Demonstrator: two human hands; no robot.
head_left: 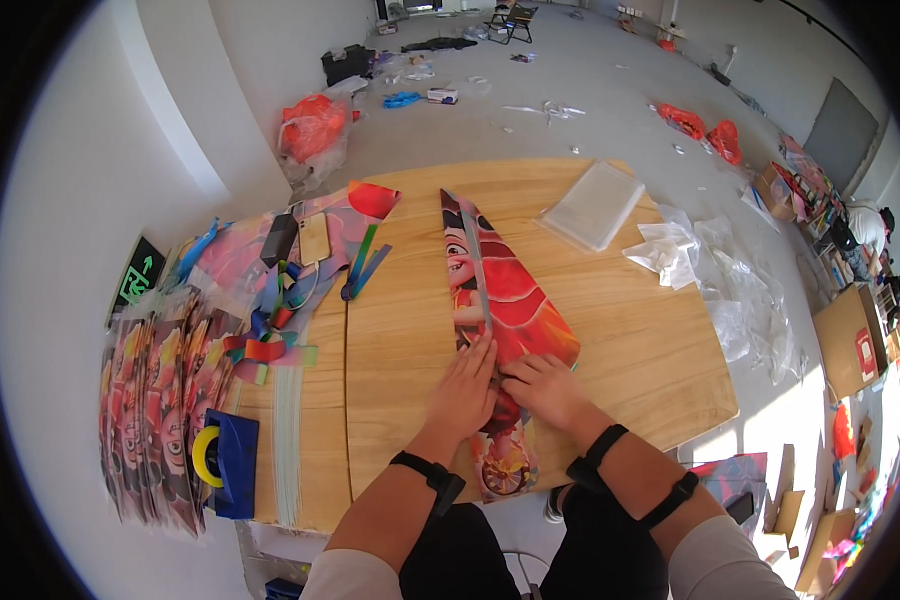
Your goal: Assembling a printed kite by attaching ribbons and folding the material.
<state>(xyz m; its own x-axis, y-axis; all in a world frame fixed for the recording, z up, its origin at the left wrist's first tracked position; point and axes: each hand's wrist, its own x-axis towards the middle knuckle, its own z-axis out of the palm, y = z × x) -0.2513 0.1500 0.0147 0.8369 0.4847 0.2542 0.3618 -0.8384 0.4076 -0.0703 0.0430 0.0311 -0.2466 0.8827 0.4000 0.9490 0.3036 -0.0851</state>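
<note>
On the wooden table in front of me lies a folded kite (515, 290) of red printed fabric with a cartoon figure. It is narrow at the far tip and widens toward my right hand, and a grey strip runs along its length. My left hand (465, 385) rests flat on its left edge, fingers stretched forward and together. Close beside it, my right hand (545, 388) has bent fingers closed on the fabric at the kite's middle. What lies under both palms is hidden. The near end (505, 465) of the print reaches the table's front edge.
Packed printed bundles (160, 410) lie left, beside a blue tape dispenser (235, 468), thin pale rods (287, 440) and coloured ribbons (280, 310). A phone (314, 238) sits behind them. Clear plastic sleeves (595, 205) lie back right, near crumpled film (740, 290). A person (870, 228) is far right.
</note>
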